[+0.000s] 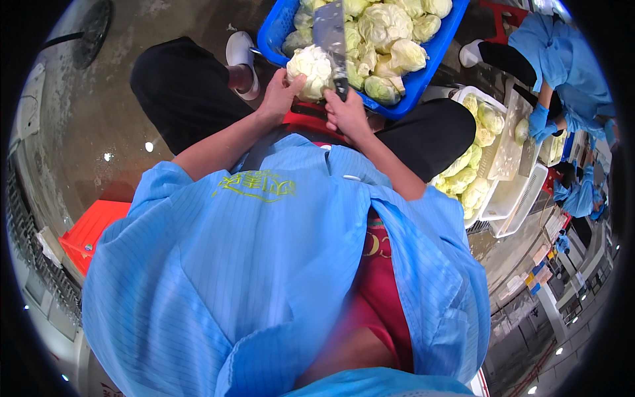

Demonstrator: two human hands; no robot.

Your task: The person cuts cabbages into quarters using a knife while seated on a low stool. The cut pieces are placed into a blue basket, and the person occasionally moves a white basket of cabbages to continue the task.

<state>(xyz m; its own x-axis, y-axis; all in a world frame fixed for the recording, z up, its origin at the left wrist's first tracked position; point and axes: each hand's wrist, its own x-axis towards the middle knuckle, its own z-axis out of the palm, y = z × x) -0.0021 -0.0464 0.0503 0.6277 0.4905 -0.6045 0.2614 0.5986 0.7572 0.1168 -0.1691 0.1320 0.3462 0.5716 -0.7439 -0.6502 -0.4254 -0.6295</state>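
My left hand (281, 97) grips the near left side of a pale, ruffled head of cabbage or lettuce (311, 72), thumb laid against it. In my right hand (350, 113) is the black handle of a cleaver (330, 30), its broad blade pointing away from me. The right thumb is close to the lower right of the head; I cannot tell whether it presses on it. Beyond both hands stands a blue plastic basket (430, 82), heaped with more pale green heads (385, 25). The blade overlaps the basket's contents in view.
White crates (488, 211) with leafy heads (466, 171) stand at the right. Past them, a co-worker in blue (560, 59) wears blue gloves (539, 121) beside a cutting board (511, 134). A red plastic bin (96, 231) sits at the left on the wet floor (119, 114).
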